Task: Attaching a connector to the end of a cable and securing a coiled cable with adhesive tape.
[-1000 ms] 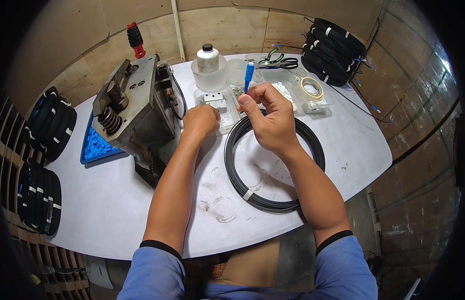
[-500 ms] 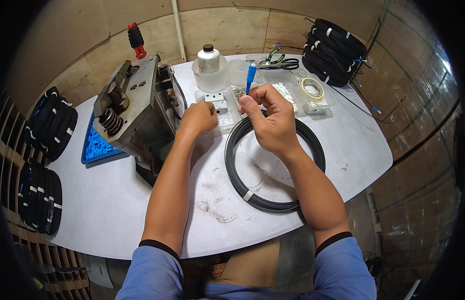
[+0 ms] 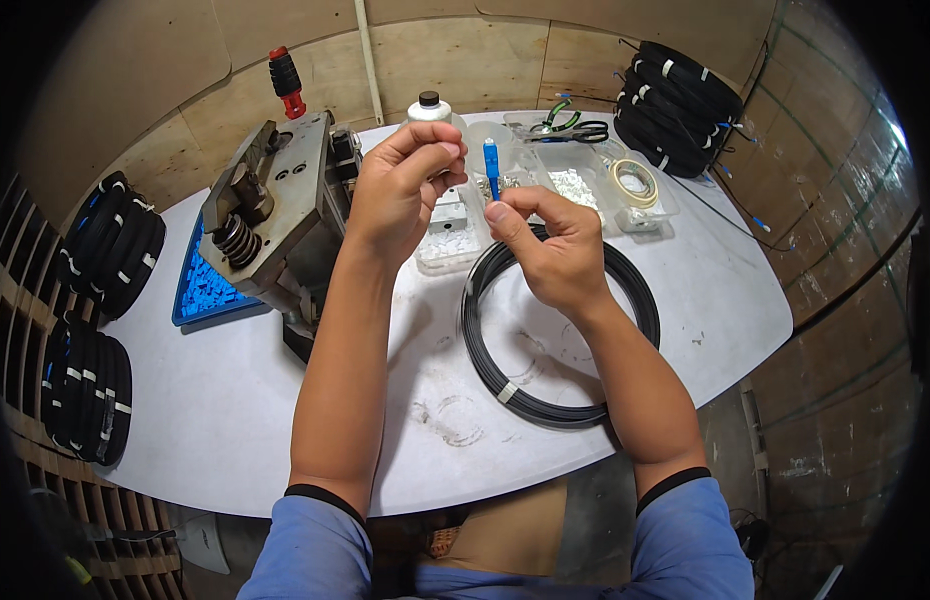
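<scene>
Holding my left hand raised, thumb and forefinger drawn together, any contents indiscernible; my right hand, lower, pinches a blue fibre-optic connector upright.

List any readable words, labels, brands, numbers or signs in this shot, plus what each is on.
None readable.
White bottle: partly hidden by the left hand; no lettering can be made out.
Blue connector in the right hand's grip: too small to tell.
White band on the black cable coil: too small to tell.
Metal fixture: no legible marking.
</scene>
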The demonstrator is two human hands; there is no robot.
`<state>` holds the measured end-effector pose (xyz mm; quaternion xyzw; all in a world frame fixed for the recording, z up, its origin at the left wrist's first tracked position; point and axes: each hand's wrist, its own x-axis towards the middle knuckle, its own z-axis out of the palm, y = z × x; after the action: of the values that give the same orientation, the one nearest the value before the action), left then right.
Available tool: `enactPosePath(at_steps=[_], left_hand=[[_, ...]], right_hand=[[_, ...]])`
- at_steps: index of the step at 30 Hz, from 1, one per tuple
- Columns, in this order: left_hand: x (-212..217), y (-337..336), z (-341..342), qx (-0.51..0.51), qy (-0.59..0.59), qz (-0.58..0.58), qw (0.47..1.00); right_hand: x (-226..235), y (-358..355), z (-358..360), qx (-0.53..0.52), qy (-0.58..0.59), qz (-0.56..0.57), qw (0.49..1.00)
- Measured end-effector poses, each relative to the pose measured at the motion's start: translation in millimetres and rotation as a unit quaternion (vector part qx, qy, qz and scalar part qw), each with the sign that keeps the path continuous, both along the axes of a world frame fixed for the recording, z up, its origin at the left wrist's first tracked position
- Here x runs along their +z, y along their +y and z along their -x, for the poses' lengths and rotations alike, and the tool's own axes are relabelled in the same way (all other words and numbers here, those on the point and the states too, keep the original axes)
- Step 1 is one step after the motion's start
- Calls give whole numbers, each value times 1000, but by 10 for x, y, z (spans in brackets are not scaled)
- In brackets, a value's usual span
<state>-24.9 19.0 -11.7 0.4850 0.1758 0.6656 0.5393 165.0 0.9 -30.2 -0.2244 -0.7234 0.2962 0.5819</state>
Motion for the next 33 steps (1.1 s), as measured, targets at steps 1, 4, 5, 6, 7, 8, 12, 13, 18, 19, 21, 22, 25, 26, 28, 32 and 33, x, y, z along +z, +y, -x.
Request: enactPosePath(at_steps=[1, 4, 5, 6, 7, 8, 12, 13, 18, 19, 21, 22, 25, 26, 28, 32, 33], left_hand=[[3, -4, -14, 26, -13, 17, 999], [7, 9, -42, 83, 24, 49, 995], [15, 1, -54, 83, 23, 51, 995], [30, -7, -66, 94, 50, 48, 993], [33, -14, -77, 104, 76, 44, 991], [24, -2, -84, 103, 77, 43, 991], [16, -18, -139, 96, 119, 18, 988], [23, -24, -153, 98, 126, 15, 987], [-114, 52, -39, 175, 339, 11, 924], [-174, 75, -30, 229, 451, 3, 862], [-316, 124, 3, 235, 536, 16, 811], [-397, 156, 9, 235, 615, 29, 752], [-763, 297, 59, 226, 688, 58, 687], [-788, 319, 29, 225, 688, 56, 687], [-845, 366, -55, 220, 712, 109, 658], [-960, 532, -117, 263, 744, 141, 598], [-971, 573, -123, 263, 743, 142, 598]], right_hand=[[10, 5, 5, -4, -4, 1, 1000], [21, 30, -8, -5, -9, -2, 1000], [20, 20, -14, -6, -9, -1, 1000], [22, 9, -14, -6, -10, 1, 1000], [24, -1, -9, -2, -9, 7, 1000], [32, 6, -7, 1, -8, 9, 1000], [2, 31, -23, 2, -13, 8, 1000], [12, 22, -19, -1, -13, 10, 1000], [23, 23, -29, -5, -10, 11, 1000], [13, 28, -36, -4, -8, 13, 1000], [17, 28, -25, -2, -5, 13, 1000], [20, 30, -25, 2, -6, 10, 1000], [38, 9, -2, 7, -10, 5, 1000], [41, 12, -16, 2, -15, 6, 1000], [32, 14, -34, 7, -14, 11, 1000], [-5, 40, -3, 6, -11, 9, 1000], [-2, 44, 4, 7, -11, 10, 1000]])
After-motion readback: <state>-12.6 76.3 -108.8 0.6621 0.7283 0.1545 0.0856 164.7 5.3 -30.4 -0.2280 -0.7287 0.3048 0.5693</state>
